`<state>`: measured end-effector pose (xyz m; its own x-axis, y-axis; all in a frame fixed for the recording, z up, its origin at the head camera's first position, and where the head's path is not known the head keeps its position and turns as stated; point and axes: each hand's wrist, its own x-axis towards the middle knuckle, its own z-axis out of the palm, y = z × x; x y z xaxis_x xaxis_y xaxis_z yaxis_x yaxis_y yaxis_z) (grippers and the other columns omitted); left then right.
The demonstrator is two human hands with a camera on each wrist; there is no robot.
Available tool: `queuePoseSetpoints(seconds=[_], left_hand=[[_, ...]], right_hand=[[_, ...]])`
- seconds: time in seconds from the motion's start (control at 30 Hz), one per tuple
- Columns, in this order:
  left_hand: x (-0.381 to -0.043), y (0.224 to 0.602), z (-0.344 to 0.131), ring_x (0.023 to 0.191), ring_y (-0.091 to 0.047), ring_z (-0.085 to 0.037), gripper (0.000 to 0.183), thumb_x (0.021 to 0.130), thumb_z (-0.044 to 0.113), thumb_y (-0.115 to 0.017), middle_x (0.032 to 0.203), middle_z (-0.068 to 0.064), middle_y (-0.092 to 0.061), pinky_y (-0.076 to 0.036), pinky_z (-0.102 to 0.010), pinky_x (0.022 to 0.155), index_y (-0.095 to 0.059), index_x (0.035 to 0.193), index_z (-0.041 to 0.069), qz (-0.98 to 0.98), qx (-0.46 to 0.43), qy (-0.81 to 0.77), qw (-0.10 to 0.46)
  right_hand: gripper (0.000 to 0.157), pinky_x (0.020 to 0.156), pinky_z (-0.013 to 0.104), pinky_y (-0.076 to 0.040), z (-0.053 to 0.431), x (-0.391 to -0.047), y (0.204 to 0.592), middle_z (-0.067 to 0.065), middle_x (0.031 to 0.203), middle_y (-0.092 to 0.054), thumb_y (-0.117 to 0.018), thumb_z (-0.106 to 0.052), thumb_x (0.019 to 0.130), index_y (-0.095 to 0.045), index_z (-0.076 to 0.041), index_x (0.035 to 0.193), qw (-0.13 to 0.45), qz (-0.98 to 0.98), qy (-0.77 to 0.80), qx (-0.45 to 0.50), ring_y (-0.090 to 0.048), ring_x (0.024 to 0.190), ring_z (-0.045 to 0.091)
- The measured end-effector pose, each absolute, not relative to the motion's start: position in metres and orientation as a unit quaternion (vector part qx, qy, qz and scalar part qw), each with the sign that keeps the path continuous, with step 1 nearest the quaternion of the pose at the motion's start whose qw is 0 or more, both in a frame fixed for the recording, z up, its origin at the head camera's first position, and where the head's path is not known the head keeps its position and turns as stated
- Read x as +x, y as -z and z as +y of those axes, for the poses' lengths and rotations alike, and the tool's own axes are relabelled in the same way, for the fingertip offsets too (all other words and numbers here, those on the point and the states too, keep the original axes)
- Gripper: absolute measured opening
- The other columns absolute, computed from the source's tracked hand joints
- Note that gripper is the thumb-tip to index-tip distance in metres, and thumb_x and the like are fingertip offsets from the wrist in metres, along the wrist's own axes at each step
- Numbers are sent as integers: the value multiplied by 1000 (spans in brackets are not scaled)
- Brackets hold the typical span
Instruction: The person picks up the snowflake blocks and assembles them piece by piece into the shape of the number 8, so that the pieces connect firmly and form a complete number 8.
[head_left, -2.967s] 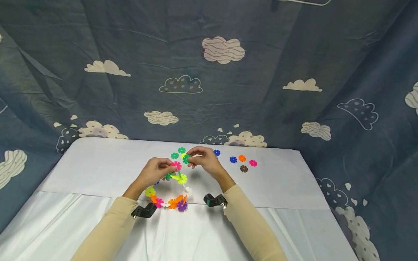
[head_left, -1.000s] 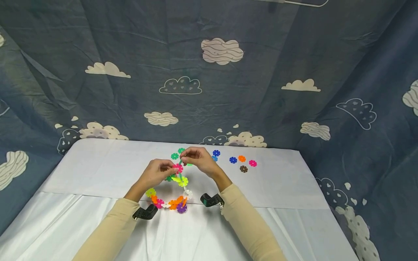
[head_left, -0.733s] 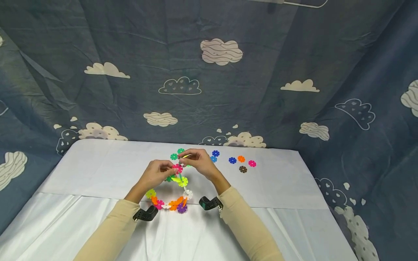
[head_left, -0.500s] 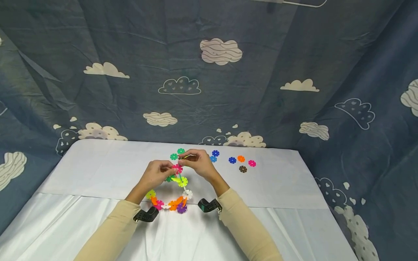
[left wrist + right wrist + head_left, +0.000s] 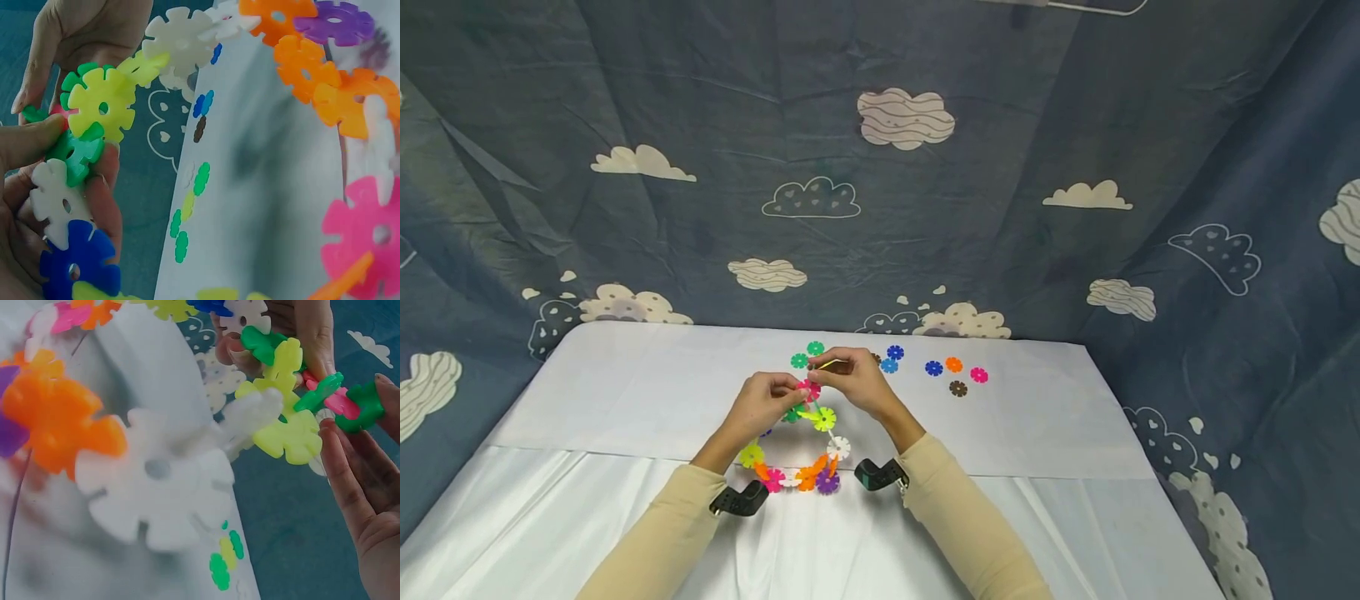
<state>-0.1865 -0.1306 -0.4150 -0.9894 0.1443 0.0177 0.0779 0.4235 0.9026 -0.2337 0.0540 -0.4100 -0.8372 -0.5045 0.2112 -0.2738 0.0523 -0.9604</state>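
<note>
No word, label, brand, number or sign can be read in any of the views. No lettering can be made out on the toy discs (image 5: 979, 375), the white cloth (image 5: 1000, 429) or the black wrist straps (image 5: 880, 475), and the dark curtain (image 5: 970, 250) is printed with pictures alone (pale clouds (image 5: 906, 119), some of them dotted).

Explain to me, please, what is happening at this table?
A person is handling a curved chain of colourful discs. The left grip holds the chain near a pink disc, and the right grip pinches a green disc against that pink one. Whether those two are fully joined, I cannot tell. Loose discs lie on the white table.
</note>
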Motion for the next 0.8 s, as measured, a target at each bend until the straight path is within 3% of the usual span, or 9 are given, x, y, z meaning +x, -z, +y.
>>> queuePoseSetpoints(seconds=[0.2, 0.3, 0.43, 0.6, 0.7, 0.8], left_hand=[[-185, 417, -123, 68, -57, -13, 18, 94, 16, -64, 82, -7, -71, -47, -28, 60, -69, 94, -1, 814, 16, -578, 55], [-184, 421, -117, 65, -52, -11, 20, 95, 17, -62, 80, -3, -69, -44, -24, 57, -66, 99, -2, 793, -25, -605, 65], [-183, 430, -112, 58, -47, -8, 25, 96, 16, -60, 79, -1, -68, -39, -21, 52, -60, 113, -2, 762, -54, -640, 80], [-183, 438, -112, 60, -56, -7, 38, 97, 15, -58, 91, -8, -71, -41, -20, 53, -50, 132, 3, 738, -43, -668, 89], [-184, 439, -113, 63, -57, -7, 44, 97, 18, -58, 101, -11, -71, -44, -20, 55, -46, 137, 4, 737, -31, -669, 92], [-186, 438, -112, 56, -51, -9, 47, 97, 27, -59, 101, -11, -70, -40, -21, 51, -48, 137, 5, 739, -37, -666, 96]], right_hand=[[25, 86, 46, -54, 56, -240, 407, 21, 104, -66, -65, -2, 91, -62, 9, 113, 115, 716, 633, -272, -67, 87, 19], [21, 84, 43, -55, 57, -243, 407, 18, 101, -68, -66, -5, 91, -65, 8, 108, 120, 726, 621, -271, -67, 82, 14], [23, 85, 43, -55, 57, -245, 413, 21, 101, -67, -64, -9, 93, -67, 8, 108, 129, 741, 605, -260, -66, 83, 18], [27, 85, 40, -54, 57, -248, 419, 19, 104, -67, -56, -15, 99, -67, 8, 108, 119, 759, 585, -259, -61, 96, 27], [30, 83, 35, -52, 57, -248, 419, 18, 107, -66, -50, -17, 101, -68, 6, 108, 109, 762, 581, -265, -59, 101, 32], [33, 85, 38, -51, 56, -248, 418, 18, 109, -65, -48, -19, 103, -68, 6, 108, 105, 758, 585, -268, -57, 105, 38]])
